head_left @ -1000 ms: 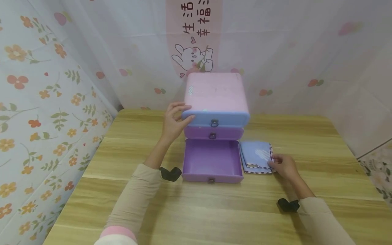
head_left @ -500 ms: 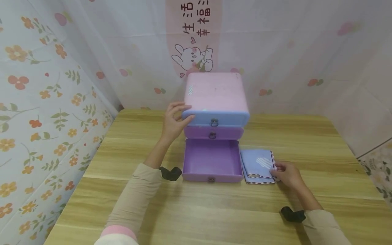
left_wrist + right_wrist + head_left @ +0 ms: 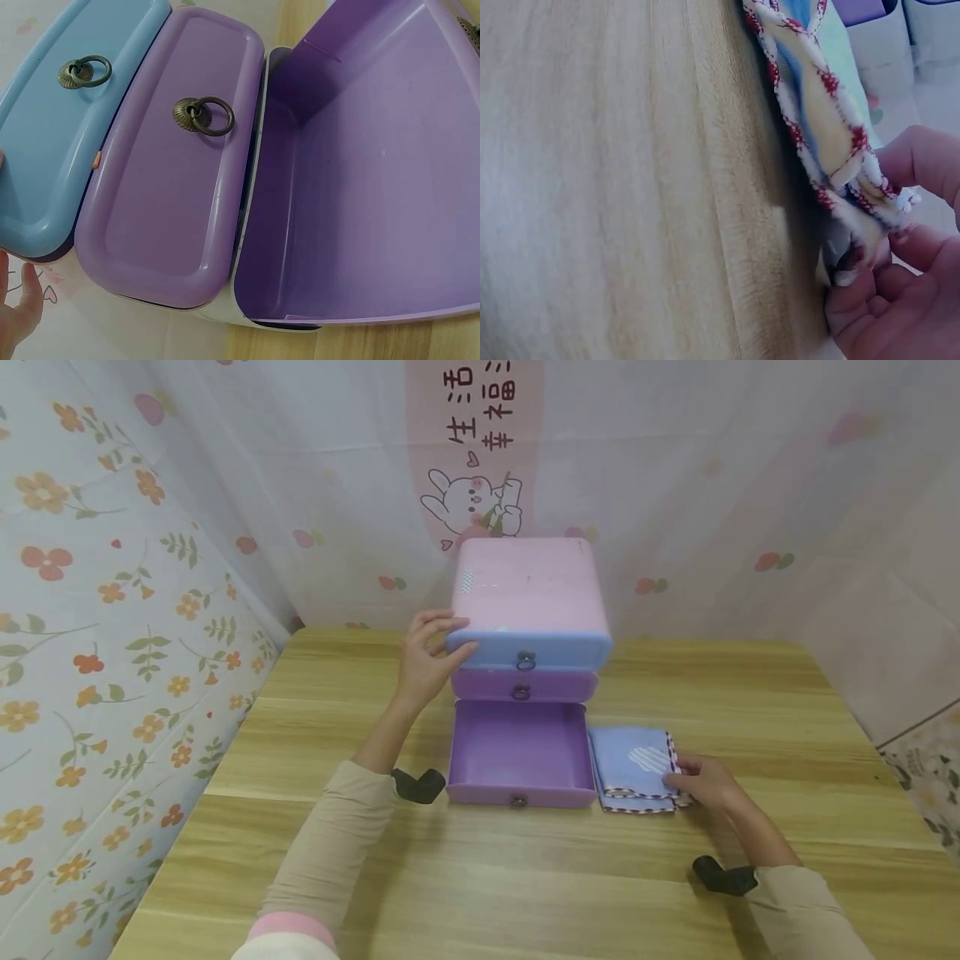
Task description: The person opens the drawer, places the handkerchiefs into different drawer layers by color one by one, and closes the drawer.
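A small drawer cabinet (image 3: 528,585) with a pink top stands at the back of the table. Its bottom purple drawer (image 3: 521,747) is pulled out and holds nothing. My left hand (image 3: 426,662) rests at the cabinet's upper left corner, thumb on the front of the blue top drawer (image 3: 487,650) and fingers spread along the side. Right of the pulled-out drawer lies a folded blue towel (image 3: 630,764) with a white cloud patch and red-and-white edging (image 3: 787,124). My right hand (image 3: 708,783) pinches its right edge between thumb and fingers, close over the wood.
The purple middle drawer (image 3: 169,157) is closed and has a brass ring handle (image 3: 202,116). Behind the cabinet hangs a printed curtain (image 3: 675,485), with a floral curtain (image 3: 97,610) on the left. The wooden table (image 3: 525,877) extends in front.
My right hand has drawn the folded towel toward me and slightly right, so it now lies beside the drawer's front half. My left hand stays on the cabinet.
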The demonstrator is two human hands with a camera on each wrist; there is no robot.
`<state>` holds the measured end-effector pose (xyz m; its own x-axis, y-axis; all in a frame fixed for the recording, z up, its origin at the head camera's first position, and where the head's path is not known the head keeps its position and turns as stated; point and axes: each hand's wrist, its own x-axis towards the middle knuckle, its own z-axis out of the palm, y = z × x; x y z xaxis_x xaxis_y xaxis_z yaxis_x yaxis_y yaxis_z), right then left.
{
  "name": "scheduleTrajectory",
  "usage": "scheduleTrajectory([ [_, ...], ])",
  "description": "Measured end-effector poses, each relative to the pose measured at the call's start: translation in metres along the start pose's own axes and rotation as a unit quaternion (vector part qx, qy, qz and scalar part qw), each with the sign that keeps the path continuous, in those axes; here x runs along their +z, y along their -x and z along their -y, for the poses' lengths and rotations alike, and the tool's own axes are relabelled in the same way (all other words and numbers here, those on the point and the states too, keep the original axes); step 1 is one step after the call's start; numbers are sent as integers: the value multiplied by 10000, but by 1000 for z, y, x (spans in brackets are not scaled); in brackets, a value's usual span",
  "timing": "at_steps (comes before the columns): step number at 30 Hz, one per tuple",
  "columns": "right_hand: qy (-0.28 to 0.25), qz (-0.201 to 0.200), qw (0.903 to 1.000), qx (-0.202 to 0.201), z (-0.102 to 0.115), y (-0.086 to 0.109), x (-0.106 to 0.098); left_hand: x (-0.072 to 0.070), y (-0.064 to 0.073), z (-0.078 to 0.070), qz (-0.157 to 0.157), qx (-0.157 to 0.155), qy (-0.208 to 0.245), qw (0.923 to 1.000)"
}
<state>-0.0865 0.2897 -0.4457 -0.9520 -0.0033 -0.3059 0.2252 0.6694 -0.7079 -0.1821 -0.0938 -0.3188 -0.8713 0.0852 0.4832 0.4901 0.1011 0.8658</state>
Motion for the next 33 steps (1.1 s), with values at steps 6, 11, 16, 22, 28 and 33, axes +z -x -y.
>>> scheduleTrajectory([
  [6, -380, 282, 9988, -91, -2, 1, -4, 1, 0, 2, 3, 21, 18, 10000],
  [11, -1412, 654, 9878, -43, -9, -2, -5, 1, 0, 2, 19, 29, -4, 10000],
  [16, -2728, 1013, 9567, 71, -19, -3, -1, 2, 0, 1, 69, 47, -7, 10000],
  [22, -3722, 1233, 9195, 288, -21, -5, 2, 2, 0, -1, 51, -11, -9, 10000],
  [28, -3668, 1316, 9199, 427, -17, -7, 3, 1, 0, -1, 14, -44, -77, 10000],
  [33, -3644, 1259, 9220, 366, -15, -8, 6, 0, 0, 2, 12, -34, -59, 10000],
])
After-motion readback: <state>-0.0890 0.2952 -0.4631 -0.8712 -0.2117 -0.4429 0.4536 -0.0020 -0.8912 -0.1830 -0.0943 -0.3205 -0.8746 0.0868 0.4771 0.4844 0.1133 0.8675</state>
